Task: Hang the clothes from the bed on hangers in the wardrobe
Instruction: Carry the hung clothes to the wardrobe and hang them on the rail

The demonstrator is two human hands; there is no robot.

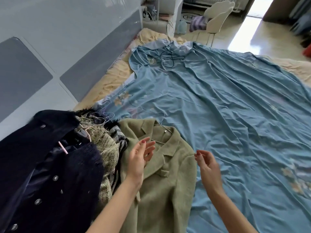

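Observation:
A green wool coat (165, 187) lies flat on the bed (235, 115) in front of me, with a thin metal hanger (162, 132) inside its collar. My left hand (139, 157) hovers open just above the coat's left lapel. My right hand (207, 162) is at the coat's right shoulder, thumb and forefinger pinched at the shoulder's edge; whether it grips the fabric is unclear. To the left lies a dark navy buttoned coat (42, 165) with a pink hanger (63, 147), over a tweed garment (104, 145).
A blue bedsheet (218, 98) covers most of the bed, with a black cable (168, 54) at its far end. A padded grey headboard (58, 47) runs along the left. A cream chair (217, 15) and a white desk (166, 12) stand beyond the bed.

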